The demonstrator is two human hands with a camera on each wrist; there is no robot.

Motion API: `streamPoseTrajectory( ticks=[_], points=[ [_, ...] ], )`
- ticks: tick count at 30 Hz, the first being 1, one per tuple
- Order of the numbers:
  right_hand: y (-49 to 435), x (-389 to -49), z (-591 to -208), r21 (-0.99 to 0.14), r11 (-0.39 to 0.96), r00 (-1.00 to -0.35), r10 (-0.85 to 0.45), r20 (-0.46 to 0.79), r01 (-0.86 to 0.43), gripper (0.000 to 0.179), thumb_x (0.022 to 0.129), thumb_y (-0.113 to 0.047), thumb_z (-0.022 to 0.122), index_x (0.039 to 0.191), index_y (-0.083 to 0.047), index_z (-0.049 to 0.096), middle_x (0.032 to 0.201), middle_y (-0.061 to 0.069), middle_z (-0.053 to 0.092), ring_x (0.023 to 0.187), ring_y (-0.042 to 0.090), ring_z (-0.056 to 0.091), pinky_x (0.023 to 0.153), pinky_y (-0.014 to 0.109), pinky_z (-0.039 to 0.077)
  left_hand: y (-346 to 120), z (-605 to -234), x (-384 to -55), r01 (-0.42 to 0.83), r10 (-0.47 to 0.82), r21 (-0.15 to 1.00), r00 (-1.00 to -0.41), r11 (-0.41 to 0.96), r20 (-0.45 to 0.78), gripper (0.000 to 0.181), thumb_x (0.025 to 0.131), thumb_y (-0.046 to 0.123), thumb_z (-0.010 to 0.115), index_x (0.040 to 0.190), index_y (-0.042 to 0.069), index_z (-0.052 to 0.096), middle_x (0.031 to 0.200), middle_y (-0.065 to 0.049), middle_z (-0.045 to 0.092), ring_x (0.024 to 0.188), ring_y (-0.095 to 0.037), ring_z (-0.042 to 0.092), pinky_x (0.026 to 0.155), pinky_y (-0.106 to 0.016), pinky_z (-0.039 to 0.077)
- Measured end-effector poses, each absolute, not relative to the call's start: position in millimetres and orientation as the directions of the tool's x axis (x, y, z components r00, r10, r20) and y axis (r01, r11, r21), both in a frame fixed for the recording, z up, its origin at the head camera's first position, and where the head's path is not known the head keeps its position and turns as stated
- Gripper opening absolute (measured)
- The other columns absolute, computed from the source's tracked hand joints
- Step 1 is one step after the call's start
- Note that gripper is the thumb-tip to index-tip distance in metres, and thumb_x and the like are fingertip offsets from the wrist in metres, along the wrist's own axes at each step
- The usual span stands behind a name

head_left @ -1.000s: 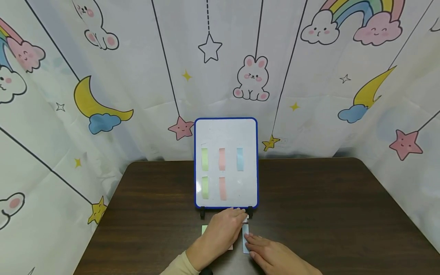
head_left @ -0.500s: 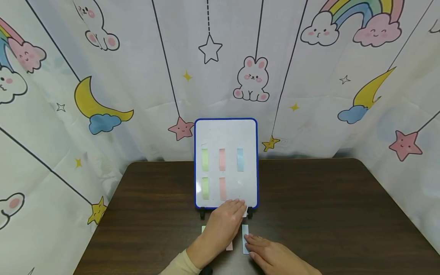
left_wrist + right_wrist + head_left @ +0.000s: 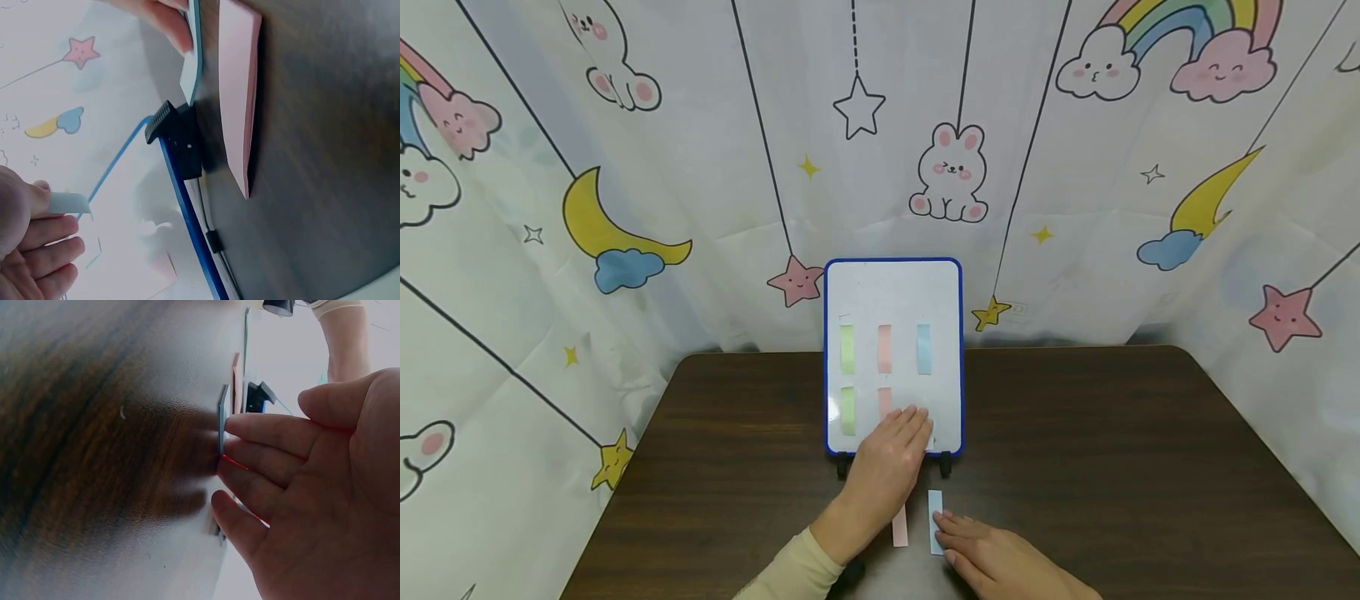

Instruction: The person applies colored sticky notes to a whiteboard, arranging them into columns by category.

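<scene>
My left hand is raised over the lower part of a small whiteboard with a blue frame. Between its thumb and index finger it pinches a pale blue sticky-note strip, seen best in the left wrist view. My right hand lies low at the table with fairly straight fingers, their tips resting on a pad of narrow blue sticky notes. A pink sticky-note pad lies beside that, partly behind my left forearm in the head view. The left hand covers part of the lower pink strip on the board.
Two green strips, an upper pink strip and a blue strip are stuck on the board. Black clip feet hold it up on the dark wooden table. Behind hangs a white printed curtain.
My left hand has moved up from the board's bottom edge onto its lower area, carrying the blue sticky-note strip. The right hand has stayed at the blue pad.
</scene>
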State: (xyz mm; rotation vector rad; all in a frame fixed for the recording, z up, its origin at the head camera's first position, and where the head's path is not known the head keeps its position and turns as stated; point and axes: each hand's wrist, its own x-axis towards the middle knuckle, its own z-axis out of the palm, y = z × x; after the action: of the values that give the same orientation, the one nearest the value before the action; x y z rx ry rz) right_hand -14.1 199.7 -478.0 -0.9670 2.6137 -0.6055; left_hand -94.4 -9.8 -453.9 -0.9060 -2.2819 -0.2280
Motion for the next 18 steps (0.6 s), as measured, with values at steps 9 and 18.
streamPoseTrajectory(
  ticks=[9,18],
  points=[
    [198,-14,-476,-0.494,0.7,-0.74,-0.654,-0.155,-0.516,0.052,0.111,-0.042,0.036,0.143,-0.009,0.059,0.153,0.01,0.052,0.139,0.03,0.054,0.108,0.048,0.052,-10,-453,-107,0.66,0.542,-0.098,-0.513,0.745,0.665,0.028,0.091,0.002,0.072,0.119,0.004,0.075,0.124,-0.01,0.074,0.117,-0.024,0.071,0.105,-0.037,0.055],
    [199,-14,-479,-0.472,0.681,-0.734,-0.672,-0.098,-0.56,0.05,0.111,-0.039,0.037,0.141,-0.007,0.061,0.151,0.011,0.055,0.137,0.031,0.057,0.106,0.046,0.054,-6,-452,-117,0.637,0.531,-0.104,-0.529,0.764,0.662,0.026,0.093,-0.001,0.068,0.118,0.002,0.074,0.124,-0.011,0.074,0.118,-0.024,0.071,0.106,-0.038,0.055]
  ],
)
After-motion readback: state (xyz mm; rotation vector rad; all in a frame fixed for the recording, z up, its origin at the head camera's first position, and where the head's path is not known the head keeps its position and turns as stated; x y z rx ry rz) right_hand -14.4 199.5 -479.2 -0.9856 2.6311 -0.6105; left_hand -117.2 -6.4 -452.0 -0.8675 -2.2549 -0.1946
